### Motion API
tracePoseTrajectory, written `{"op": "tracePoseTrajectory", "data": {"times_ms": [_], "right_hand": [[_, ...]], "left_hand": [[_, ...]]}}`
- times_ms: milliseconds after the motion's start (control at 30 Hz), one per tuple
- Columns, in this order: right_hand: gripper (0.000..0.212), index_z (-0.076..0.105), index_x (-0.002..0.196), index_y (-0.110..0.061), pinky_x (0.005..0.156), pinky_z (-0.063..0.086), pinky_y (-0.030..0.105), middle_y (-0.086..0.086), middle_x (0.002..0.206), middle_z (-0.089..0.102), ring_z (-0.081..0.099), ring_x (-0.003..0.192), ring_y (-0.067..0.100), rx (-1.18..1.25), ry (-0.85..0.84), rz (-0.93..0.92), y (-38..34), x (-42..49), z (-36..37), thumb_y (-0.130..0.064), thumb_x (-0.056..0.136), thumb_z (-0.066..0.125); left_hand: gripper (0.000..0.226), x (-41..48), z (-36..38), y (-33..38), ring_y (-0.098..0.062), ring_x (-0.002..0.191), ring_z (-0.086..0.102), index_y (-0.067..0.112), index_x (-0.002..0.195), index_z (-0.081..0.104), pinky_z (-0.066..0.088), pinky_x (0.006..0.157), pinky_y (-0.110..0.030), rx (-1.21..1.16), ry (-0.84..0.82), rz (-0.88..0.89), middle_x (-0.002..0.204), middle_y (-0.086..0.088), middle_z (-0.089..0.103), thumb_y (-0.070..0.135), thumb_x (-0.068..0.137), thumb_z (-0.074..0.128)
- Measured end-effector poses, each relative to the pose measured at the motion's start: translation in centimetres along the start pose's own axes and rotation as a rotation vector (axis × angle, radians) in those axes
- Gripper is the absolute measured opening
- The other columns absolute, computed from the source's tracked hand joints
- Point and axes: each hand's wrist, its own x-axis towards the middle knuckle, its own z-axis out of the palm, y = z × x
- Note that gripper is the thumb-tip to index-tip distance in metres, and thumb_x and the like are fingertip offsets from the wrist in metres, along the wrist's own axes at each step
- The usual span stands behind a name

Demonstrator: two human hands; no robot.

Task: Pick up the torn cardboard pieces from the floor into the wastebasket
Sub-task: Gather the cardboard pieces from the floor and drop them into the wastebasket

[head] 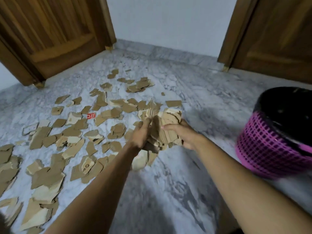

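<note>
Torn corrugated cardboard pieces (50, 174) litter the marble floor (168, 191) at left; at centre our left hand (141, 137) and right hand (184, 134) squeeze 1 ragged bundle of cardboard scraps (166, 127) between them. The pink mesh wastebasket (276, 149) (black liner inside) stands to the right, nearer our right hand.

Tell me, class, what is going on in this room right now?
A person is clearing torn cardboard off a marble floor. Both hands, the left hand and the right hand, hold a bundle of cardboard pieces between them. The pink wastebasket stands to the right. Many loose pieces still lie scattered to the left.
</note>
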Motion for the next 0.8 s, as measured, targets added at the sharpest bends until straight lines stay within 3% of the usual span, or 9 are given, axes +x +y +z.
{"op": "tracePoseTrajectory", "data": {"times_ms": [67, 167, 267, 400, 467, 567, 667, 733, 800], "right_hand": [[0.109, 0.042, 0.133, -0.024, 0.098, 0.054, 0.053, -0.003, 0.136, 0.054, 0.053, 0.123, 0.021, 0.008, 0.042, -0.021, -2.0, -0.9, -2.9, -0.052, 0.041, 0.095], [0.101, 0.037, 0.129, -0.025, 0.101, 0.052, 0.049, -0.004, 0.138, 0.051, 0.051, 0.126, 0.019, 0.021, 0.092, -0.071, -5.2, -3.3, -8.2, -0.055, 0.052, 0.093], [0.105, 0.031, 0.134, -0.029, 0.1, 0.052, 0.043, -0.005, 0.134, 0.055, 0.055, 0.123, 0.016, -0.009, 0.238, -0.184, -7.1, -6.1, -13.2, -0.06, 0.054, 0.092], [0.096, 0.041, 0.127, -0.029, 0.098, 0.053, 0.039, -0.007, 0.125, 0.058, 0.058, 0.115, 0.014, -0.11, 0.463, -0.283, -8.2, -9.1, -20.0, -0.063, 0.052, 0.091], [0.091, 0.043, 0.128, -0.026, 0.091, 0.053, 0.032, -0.005, 0.123, 0.059, 0.058, 0.112, 0.012, -0.067, 0.533, -0.298, -8.4, -10.5, -23.5, -0.054, 0.057, 0.093], [0.069, 0.045, 0.12, -0.024, 0.072, 0.044, 0.015, -0.016, 0.105, 0.057, 0.056, 0.097, -0.001, -0.033, 0.658, -0.343, -7.5, -12.4, -29.4, -0.033, 0.07, 0.092], [0.062, 0.047, 0.118, -0.023, 0.063, 0.042, 0.002, -0.018, 0.102, 0.059, 0.054, 0.089, -0.01, -0.032, 0.799, -0.373, -5.8, -13.5, -34.3, -0.019, 0.073, 0.09], [0.065, 0.048, 0.122, -0.021, 0.071, 0.046, 0.004, -0.012, 0.108, 0.064, 0.061, 0.095, -0.003, 0.004, 0.87, -0.382, -4.1, -14.0, -37.0, -0.015, 0.073, 0.09], [0.067, 0.047, 0.125, -0.024, 0.087, 0.053, 0.022, -0.011, 0.111, 0.065, 0.065, 0.105, 0.01, 0.006, 0.923, -0.34, -2.1, -14.4, -39.5, -0.019, 0.074, 0.09]], "left_hand": [[0.059, -0.1, 2.3, 3.3, -0.03, 0.058, 0.068, 0.01, 0.113, 0.057, 0.058, 0.054, -0.043, 0.026, -0.035, 0.065, 0.086, -0.018, 0.069, 0.062, 0.087, 0.057], [0.051, 0.0, 6.7, 8.2, -0.042, 0.075, 0.071, 0.011, 0.112, 0.056, 0.059, 0.056, -0.051, 0.103, -0.067, 0.138, 0.101, -0.023, 0.069, 0.055, 0.088, 0.059], [0.036, -0.8, 11.4, 12.4, -0.042, 0.075, 0.071, 0.006, 0.108, 0.054, 0.059, 0.053, -0.053, 0.109, -0.162, 0.191, 0.097, -0.021, 0.067, 0.039, 0.094, 0.06], [0.021, -1.3, 17.7, 16.4, -0.046, 0.076, 0.069, 0.009, 0.093, 0.052, 0.057, 0.07, -0.065, 0.169, -0.301, 0.266, 0.083, -0.019, 0.063, 0.029, 0.097, 0.056], [0.025, -0.4, 21.4, 17.9, -0.042, 0.082, 0.07, 0.01, 0.1, 0.052, 0.059, 0.074, -0.058, 0.249, -0.342, 0.319, 0.088, -0.015, 0.067, 0.034, 0.096, 0.056], [0.028, 0.5, 28.0, 19.4, -0.029, 0.08, 0.071, 0.007, 0.11, 0.052, 0.059, 0.063, -0.04, 0.296, -0.421, 0.381, 0.095, -0.014, 0.069, 0.033, 0.099, 0.055], [0.033, 1.5, 34.0, 19.7, -0.029, 0.096, 0.069, 0.009, 0.112, 0.056, 0.057, 0.088, -0.051, 0.328, -0.475, 0.43, 0.106, -0.014, 0.069, 0.036, 0.094, 0.06], [0.039, 2.6, 38.0, 19.4, -0.031, 0.102, 0.066, 0.004, 0.111, 0.057, 0.052, 0.094, -0.054, 0.354, -0.493, 0.447, 0.109, -0.018, 0.068, 0.036, 0.09, 0.063], [0.033, 3.4, 41.6, 18.6, -0.03, 0.1, 0.065, 0.003, 0.11, 0.058, 0.052, 0.094, -0.052, 0.387, -0.515, 0.461, 0.107, -0.016, 0.068, 0.03, 0.093, 0.063]]}}
